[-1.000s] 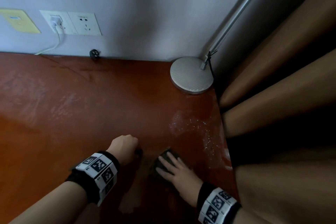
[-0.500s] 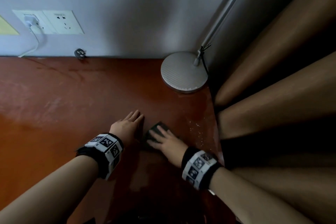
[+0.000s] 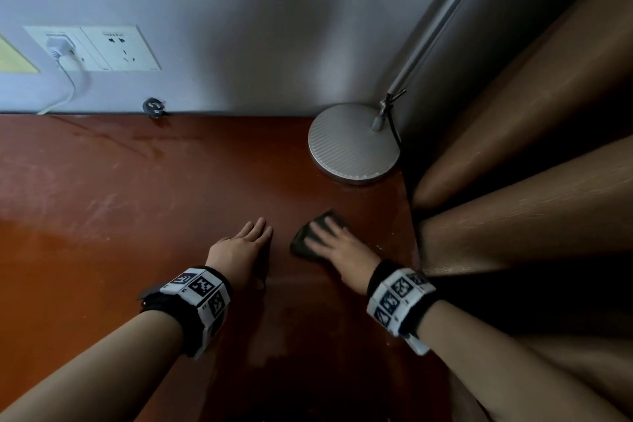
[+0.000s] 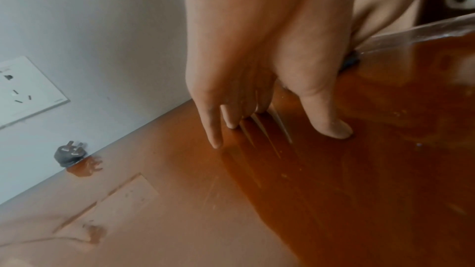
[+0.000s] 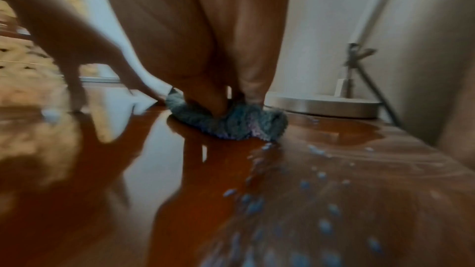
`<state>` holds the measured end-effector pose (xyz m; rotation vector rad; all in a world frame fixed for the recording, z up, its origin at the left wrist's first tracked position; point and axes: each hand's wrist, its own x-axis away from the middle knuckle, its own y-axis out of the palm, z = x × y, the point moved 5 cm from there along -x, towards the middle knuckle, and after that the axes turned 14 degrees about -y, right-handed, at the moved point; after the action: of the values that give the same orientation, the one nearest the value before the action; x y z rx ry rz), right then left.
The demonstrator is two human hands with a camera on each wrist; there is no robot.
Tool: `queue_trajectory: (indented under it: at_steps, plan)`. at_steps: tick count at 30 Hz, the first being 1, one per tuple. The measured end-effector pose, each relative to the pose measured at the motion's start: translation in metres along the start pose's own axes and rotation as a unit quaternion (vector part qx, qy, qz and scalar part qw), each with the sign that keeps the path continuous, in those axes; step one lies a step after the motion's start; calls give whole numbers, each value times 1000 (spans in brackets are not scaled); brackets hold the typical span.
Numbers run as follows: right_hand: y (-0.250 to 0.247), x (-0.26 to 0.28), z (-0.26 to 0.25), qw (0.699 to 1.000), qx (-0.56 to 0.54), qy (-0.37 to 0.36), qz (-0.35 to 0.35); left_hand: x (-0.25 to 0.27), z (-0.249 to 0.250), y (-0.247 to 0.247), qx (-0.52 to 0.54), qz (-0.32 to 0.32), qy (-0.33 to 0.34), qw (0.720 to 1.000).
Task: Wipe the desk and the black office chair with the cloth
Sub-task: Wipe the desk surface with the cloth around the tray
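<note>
The desk (image 3: 137,216) is a glossy red-brown top, streaked and wet. A dark grey cloth (image 3: 301,245) lies bunched on it near the right edge, in front of the lamp base. My right hand (image 3: 329,233) presses down on the cloth with straight fingers. The right wrist view shows the fingertips (image 5: 253,96) sunk into the cloth (image 5: 231,127). My left hand (image 3: 255,233) lies flat on the bare desk just left of the cloth, holding nothing. In the left wrist view its fingers (image 4: 326,127) touch the desk (image 4: 334,200).
A round silver lamp base (image 3: 352,144) with a slanted pole stands in the back right corner. Brown curtain folds (image 3: 513,181) hang off the desk's right edge. Wall sockets (image 3: 120,48) with a white charger, and a loose black plug (image 3: 154,107), sit at the back. Water droplets (image 5: 321,224) dot the right side.
My left hand has gone from a fist to lying flat on the desk. My right hand has pushed the cloth away from me and to the right, toward the lamp base.
</note>
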<state>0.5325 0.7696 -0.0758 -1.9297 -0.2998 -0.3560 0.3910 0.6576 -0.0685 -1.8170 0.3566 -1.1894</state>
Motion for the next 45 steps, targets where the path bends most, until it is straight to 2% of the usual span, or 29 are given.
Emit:
queue_trajectory:
  at_steps: [1, 2, 5, 7, 15, 18, 23, 25, 29, 32, 35, 38, 42, 45]
  plan:
    - [2, 2, 0, 1000, -12, -25, -7, -1, 0, 0, -1, 0, 0, 1000]
    - [0, 4, 10, 999, -33, -20, 2, -1, 0, -1, -3, 0, 1, 1000]
    - [-15, 13, 61, 985, -99, 117, 77, -1, 1, -1, 1, -1, -3, 1000]
    - [-20, 17, 81, 974, -108, 177, 91, 0, 0, -2, 5, -1, -3, 1000]
    - [-35, 36, 131, 962, -90, 244, 87, 4, 0, -1, 3, -1, -6, 1000]
    - [-35, 40, 123, 969, -68, 227, 69, 3, 0, 1, 4, -1, -10, 1000]
    - [12, 71, 59, 993, -70, 96, 29, 1, -2, 2, 12, -1, -7, 1000]
    - [20, 78, 51, 993, -94, 72, 29, 0, -3, 1, 8, -4, -6, 1000]
    - [-6, 65, 85, 985, -98, 127, 66, 1, 0, 1, 2, -10, -13, 1000]
    - [-12, 62, 89, 986, -68, 143, 49, 4, 2, 1, -3, -13, -21, 1000]
    - [10, 74, 57, 996, -38, 81, 7, 5, 2, 1, -6, -16, -24, 1000]
    - [26, 81, 44, 997, -66, 34, -22, 5, 1, 1, -4, -21, -24, 999]
    - [7, 79, 77, 989, -72, 120, 54, 5, 4, 1, -17, -20, -28, 999]
    - [14, 89, 62, 986, -77, 133, 58, 10, 4, 5, -19, -19, -26, 999]
